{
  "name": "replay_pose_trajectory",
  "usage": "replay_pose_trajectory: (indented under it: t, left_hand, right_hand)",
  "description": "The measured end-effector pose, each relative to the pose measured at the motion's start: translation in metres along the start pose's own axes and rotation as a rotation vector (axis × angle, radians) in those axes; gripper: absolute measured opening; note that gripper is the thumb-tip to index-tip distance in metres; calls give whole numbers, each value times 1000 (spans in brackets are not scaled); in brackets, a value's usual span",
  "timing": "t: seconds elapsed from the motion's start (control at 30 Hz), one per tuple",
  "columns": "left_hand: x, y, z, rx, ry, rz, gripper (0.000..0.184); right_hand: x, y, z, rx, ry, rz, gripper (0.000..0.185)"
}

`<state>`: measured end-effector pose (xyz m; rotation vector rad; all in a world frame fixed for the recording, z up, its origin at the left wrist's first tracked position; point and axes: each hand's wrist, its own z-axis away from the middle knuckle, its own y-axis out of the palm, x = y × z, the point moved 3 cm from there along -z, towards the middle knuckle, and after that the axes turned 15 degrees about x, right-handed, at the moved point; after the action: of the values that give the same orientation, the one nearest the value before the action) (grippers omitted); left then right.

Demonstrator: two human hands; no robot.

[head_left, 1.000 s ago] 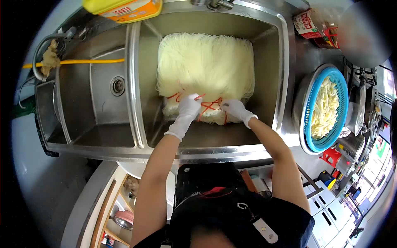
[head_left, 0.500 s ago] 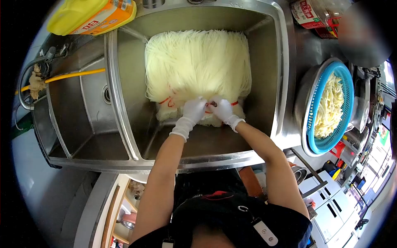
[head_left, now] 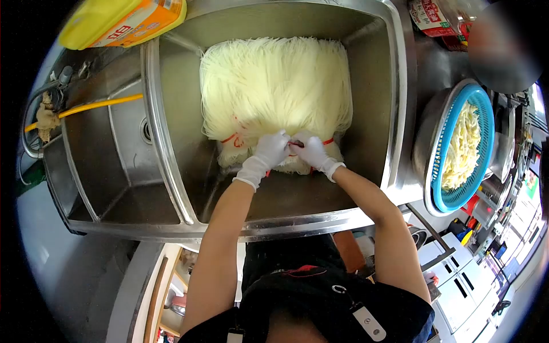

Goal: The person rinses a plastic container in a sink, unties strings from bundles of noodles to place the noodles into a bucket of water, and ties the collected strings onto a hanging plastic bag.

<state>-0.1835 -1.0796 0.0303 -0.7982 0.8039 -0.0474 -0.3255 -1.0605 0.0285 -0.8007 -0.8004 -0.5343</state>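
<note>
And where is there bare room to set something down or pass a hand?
Free: the middle basin, between yellow hose and near rim; in the large basin, strips between the noodles and either side wall. Crowded: the noodles' tied end, where left hand and right hand meet, and the right counter, around the blue basket and jars.

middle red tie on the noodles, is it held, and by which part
Left hand and right hand pinch the red tie over the noodles; the fingers hide whether by its ends.

Head cam over sink [head_left: 291,197], faces down/fwd, near; edges prob. warped.
</note>
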Motion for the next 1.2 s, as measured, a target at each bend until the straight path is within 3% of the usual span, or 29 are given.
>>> replay_pose_trajectory:
  t: [0.23, 0.33, 0.43, 0.53, 0.63, 0.83, 0.93, 1.03, 1.07, 1.17, 1.2]
  left_hand:
    - [10, -12, -5, -39, -32, 70, 12]
    - [4, -18, -7, 61, -122, 33, 14]
    - [4, -23, -6, 172, -86, 2, 14]
    - [15, -16, 0, -30, 33, 127, 13]
    - [11, -27, 18, -165, -124, 268, 13]
    - [22, -22, 37, -291, -180, 366, 10]
    - [49, -2, 41, -562, -351, 492, 17]
    - [87, 20, 41, -256, -717, 800, 26]
    - [84, 17, 41, -172, -707, 975, 39]
    - [65, 1, 41, -165, -629, 1070, 52]
    - [72, 7, 36, -112, -654, 1204, 71]
  right_hand:
    - [7, 2, -12, -71, -20, 88, 13]
    - [6, -1, -14, -50, -85, 144, 11]
    - [4, 1, -11, -31, -120, 296, 10]
    - [8, 3, -9, -16, -89, 380, 9]
    - [9, 5, -14, 5, -56, 271, 8]
    - [24, 10, -23, -4, -60, 51, 8]
    - [45, 5, -28, 96, -5, 64, 11]
    - [48, 10, -31, 126, 24, 20, 11]
    - [50, 8, -31, 123, 27, -4, 11]
    - [57, 1, -30, 180, 56, -119, 12]
    - [63, -2, -29, 197, 87, -119, 13]
